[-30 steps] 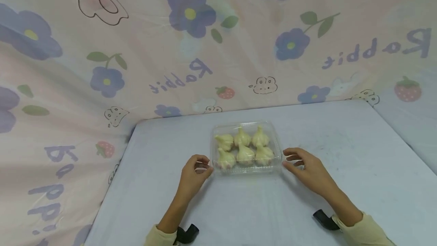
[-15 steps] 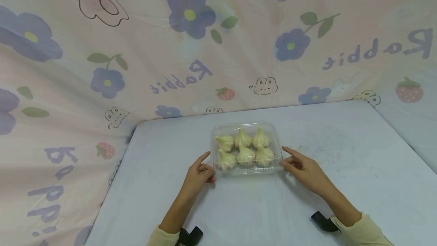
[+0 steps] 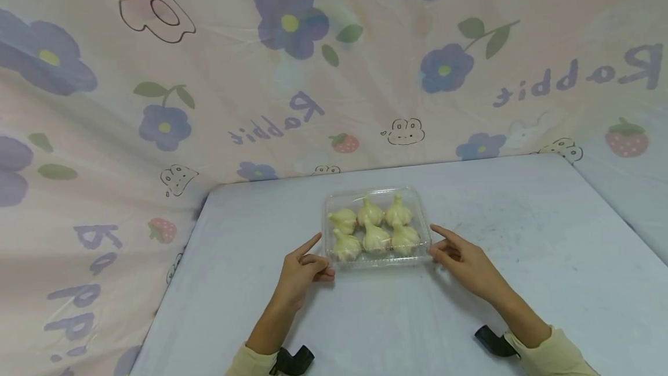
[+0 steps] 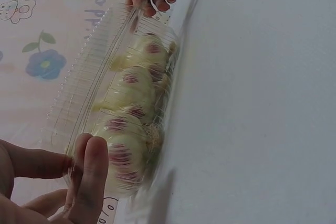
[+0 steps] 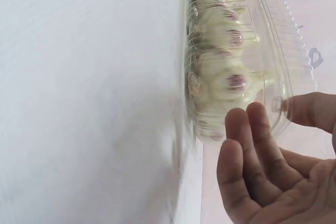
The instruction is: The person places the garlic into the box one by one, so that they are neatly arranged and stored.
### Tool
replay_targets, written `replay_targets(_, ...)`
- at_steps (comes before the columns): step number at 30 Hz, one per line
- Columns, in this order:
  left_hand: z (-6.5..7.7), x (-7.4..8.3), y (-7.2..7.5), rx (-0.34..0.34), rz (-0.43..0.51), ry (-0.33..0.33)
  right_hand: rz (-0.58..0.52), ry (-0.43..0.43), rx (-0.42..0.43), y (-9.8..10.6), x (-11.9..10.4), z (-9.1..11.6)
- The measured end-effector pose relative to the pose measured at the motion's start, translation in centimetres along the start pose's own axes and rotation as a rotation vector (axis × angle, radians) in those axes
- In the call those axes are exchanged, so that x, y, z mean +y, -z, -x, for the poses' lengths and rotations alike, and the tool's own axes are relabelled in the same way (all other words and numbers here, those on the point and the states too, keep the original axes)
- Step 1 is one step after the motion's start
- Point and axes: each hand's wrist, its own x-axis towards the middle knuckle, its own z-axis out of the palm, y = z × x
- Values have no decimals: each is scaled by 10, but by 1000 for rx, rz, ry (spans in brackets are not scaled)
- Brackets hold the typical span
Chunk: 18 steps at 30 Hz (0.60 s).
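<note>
A clear plastic clamshell box (image 3: 377, 260) lies on the white table, its lid down over several pale garlic bulbs (image 3: 376, 237) in two rows. At the box's near left corner is my left hand (image 3: 298, 274): the thumb and bent fingers pinch the rim, while the index finger points along the left side. My right hand (image 3: 469, 263) holds the near right corner, with the thumb at a small rim tab and the index finger against the right side. Purple-streaked bulbs (image 4: 123, 124) show through the box wall in the left wrist view.
White cloth covers the table (image 3: 396, 324). Behind and to the left hangs a curtain (image 3: 360, 74) printed with flowers, rabbits and strawberries. Black mounts (image 3: 294, 360) sit at both wrists, beside pale yellow sleeves (image 3: 553, 355).
My left index finger has straightened along the box side, and the left hand's other fingers have shifted right, under the near corner. My right fingers have closed in on the right corner. The box stays put.
</note>
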Motion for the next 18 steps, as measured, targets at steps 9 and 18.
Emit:
replay_targets(9, -2, 0, 2, -3, -52, 7, 3, 6, 1, 0, 0, -1)
replay_targets(18, -13, 3, 0, 20, -75, 1, -7, 15, 2, 0, 6, -11)
